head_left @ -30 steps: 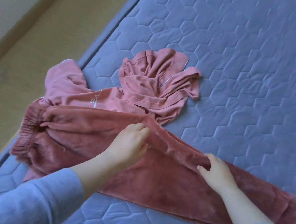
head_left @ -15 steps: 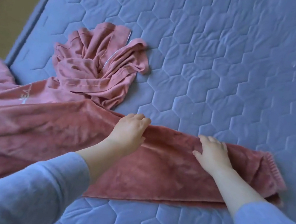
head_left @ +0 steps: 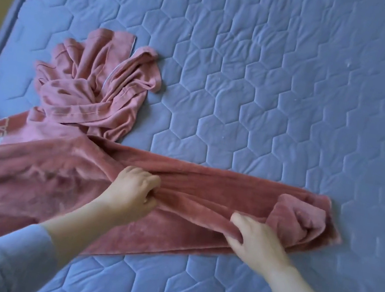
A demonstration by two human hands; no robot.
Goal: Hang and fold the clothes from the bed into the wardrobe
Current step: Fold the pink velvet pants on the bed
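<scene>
Garments, two: plush trousers (head_left: pixel 218 182) across lower frame, left hand (head_left: pixel 132 192) and right hand (head_left: pixel 255 239) each with grip curled on them; crumpled top (head_left: pixel 90 84) upper left.

Pale lettering (head_left: pixel 1 132) on the lighter pink top (head_left: pixel 45 130) — only "EA" reads clearly; the other letters, by the edge of the fleece trousers (head_left: pixel 206 181), cannot be made out.
</scene>
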